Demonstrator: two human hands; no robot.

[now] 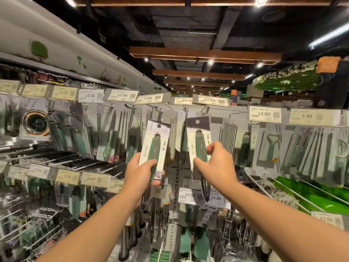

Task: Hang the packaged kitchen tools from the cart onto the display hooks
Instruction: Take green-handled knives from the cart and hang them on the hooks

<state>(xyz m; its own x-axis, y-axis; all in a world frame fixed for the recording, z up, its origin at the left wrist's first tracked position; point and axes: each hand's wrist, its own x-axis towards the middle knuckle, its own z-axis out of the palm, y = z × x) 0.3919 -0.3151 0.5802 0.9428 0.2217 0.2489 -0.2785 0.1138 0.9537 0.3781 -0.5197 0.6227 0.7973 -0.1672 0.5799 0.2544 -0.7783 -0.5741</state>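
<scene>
Store shelving fills the head view, rows of display hooks (130,106) under price tags (122,95) carrying hanging packaged tools. Left hand (138,173) grips the lower end of a green-handled packaged tool (155,143), held upright below a hook. Right hand (217,163) pinches a second packaged tool (199,140), its hole seemingly just under another hook, though blur hides contact.

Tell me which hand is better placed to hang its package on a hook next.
Right, probably. The right hand holds its package with the hang hole just under a hook. The left hand holds its package lower, its hole farther from any hook.
</scene>
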